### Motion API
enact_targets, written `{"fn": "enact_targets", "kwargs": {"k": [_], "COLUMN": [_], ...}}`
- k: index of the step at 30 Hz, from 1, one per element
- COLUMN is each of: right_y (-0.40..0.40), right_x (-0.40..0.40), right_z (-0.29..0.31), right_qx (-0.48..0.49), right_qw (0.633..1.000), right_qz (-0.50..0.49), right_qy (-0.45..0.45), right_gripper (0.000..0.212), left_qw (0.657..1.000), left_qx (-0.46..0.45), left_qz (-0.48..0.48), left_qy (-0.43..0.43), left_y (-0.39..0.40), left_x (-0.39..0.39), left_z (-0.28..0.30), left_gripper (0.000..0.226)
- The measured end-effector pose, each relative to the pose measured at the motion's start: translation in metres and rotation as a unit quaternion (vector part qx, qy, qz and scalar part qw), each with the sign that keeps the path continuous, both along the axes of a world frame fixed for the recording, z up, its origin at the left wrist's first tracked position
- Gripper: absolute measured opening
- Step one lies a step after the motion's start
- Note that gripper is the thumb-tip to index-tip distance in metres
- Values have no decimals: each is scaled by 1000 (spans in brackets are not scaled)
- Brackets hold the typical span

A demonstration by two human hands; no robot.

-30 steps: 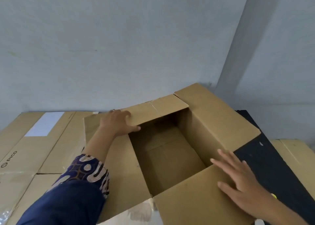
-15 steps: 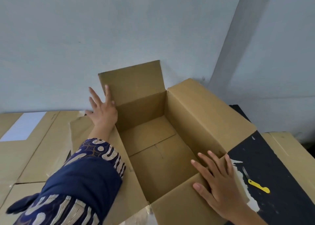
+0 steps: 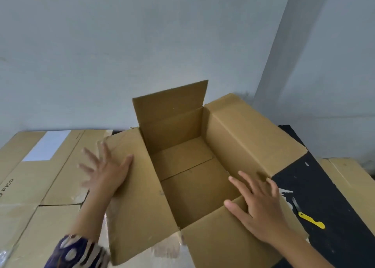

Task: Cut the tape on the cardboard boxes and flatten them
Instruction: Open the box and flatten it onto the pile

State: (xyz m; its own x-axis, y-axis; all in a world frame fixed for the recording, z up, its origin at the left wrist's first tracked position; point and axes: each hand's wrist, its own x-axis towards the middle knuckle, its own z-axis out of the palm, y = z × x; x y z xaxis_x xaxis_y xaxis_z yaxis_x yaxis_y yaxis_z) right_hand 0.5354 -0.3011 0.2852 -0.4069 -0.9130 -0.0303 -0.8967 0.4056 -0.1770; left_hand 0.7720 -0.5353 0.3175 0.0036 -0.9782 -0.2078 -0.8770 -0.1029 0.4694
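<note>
An open brown cardboard box (image 3: 194,182) stands in front of me with all its top flaps spread. Its far flap (image 3: 172,103) stands upright against the wall. My left hand (image 3: 107,172) lies flat with spread fingers on the left flap (image 3: 138,196); it is blurred. My right hand (image 3: 261,206) rests flat on the near flap (image 3: 219,245) at the box's right corner. Both hands hold nothing. A yellow-handled cutter (image 3: 308,217) lies on the black table to the right of my right hand.
Flattened cardboard (image 3: 40,186) with a white label and "PICO" print covers the surface at the left. More cardboard (image 3: 349,178) lies at the far right beyond the black table (image 3: 324,190). A grey wall stands close behind the box.
The far flap went from folded over the opening to standing upright. My left hand left it and came down onto the left flap. My right hand stayed on the near flap.
</note>
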Motion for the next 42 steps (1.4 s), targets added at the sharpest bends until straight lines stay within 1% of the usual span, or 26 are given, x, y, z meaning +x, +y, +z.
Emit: {"fn": "enact_targets", "kwargs": {"k": [2,3,5,6,7,9,10,13,14,16,19,21,24,27,30,31,33,34,35,36,37,38,39,40,41,42], "right_y": [-7,-11,-25,-30,-37,-49,-54,-54,-50,-41,-42,-50,-60,-61,-59,-58,-56,-55,-53,-50,-48,-45,-43,-42,-42,-43], "right_x": [-6,-7,-3,4,13,29,34,39,40,50,71,74,65,51,28,20,6,-2,-9,-17,-26,-33,-38,-41,-43,-43], "right_z": [4,8,21,29,38,54,60,70,72,79,113,142,178,196,199,198,193,190,189,189,190,190,190,190,190,190], "right_qx": [-10,-15,-25,-28,-32,-37,-41,-43,-31,0,-12,-38,-49,-72,-129,-129,-109,-108,-114,-115,-110,-91,-68,-48,-32,-18], "right_qw": [999,999,995,992,987,979,977,978,976,957,898,883,874,817,787,796,852,870,881,892,905,921,936,947,954,955], "right_qz": [6,10,40,63,88,120,118,97,92,103,143,154,133,105,51,30,-17,-41,-58,-65,-59,-48,-37,-32,-33,-34], "right_qy": [-30,-47,-84,-107,-130,-164,-171,-181,-197,-270,-416,-442,-465,-563,-601,-590,-512,-479,-456,-433,-407,-376,-343,-315,-297,-294], "right_gripper": [99,103,104,101,93,67,59,53,54,61,76,83,81,85,89,90,81,73,69,70,73,74,73,72,70,70], "left_qw": [987,973,929,906,895,897,898,889,884,876,870,872,881,887,890,884,851,844,852,871,894,919,944,961,970,969], "left_qx": [61,78,91,98,97,81,72,50,43,26,2,-2,20,52,100,143,226,220,169,85,-14,-96,-146,-149,-114,-46], "left_qz": [46,50,46,51,48,29,22,14,15,17,0,-38,-119,-193,-249,-263,-277,-270,-248,-205,-160,-113,-76,-50,-31,-16], "left_qy": [139,209,355,408,434,434,434,456,465,482,493,488,458,415,368,360,385,407,429,438,418,365,286,229,215,241], "left_y": [14,19,28,31,34,40,42,48,50,52,49,44,41,47,66,71,78,76,73,64,53,43,34,30,30,35], "left_x": [15,22,31,31,31,24,20,11,8,0,-17,-29,-53,-90,-122,-128,-133,-130,-123,-114,-101,-84,-66,-51,-41,-36], "left_z": [9,12,18,22,27,37,42,53,57,66,93,119,163,190,189,183,168,157,146,132,115,98,79,63,51,45], "left_gripper": [94,91,73,63,56,49,48,43,42,45,50,53,55,52,48,46,40,34,27,20,19,26,34,38,42,42]}}
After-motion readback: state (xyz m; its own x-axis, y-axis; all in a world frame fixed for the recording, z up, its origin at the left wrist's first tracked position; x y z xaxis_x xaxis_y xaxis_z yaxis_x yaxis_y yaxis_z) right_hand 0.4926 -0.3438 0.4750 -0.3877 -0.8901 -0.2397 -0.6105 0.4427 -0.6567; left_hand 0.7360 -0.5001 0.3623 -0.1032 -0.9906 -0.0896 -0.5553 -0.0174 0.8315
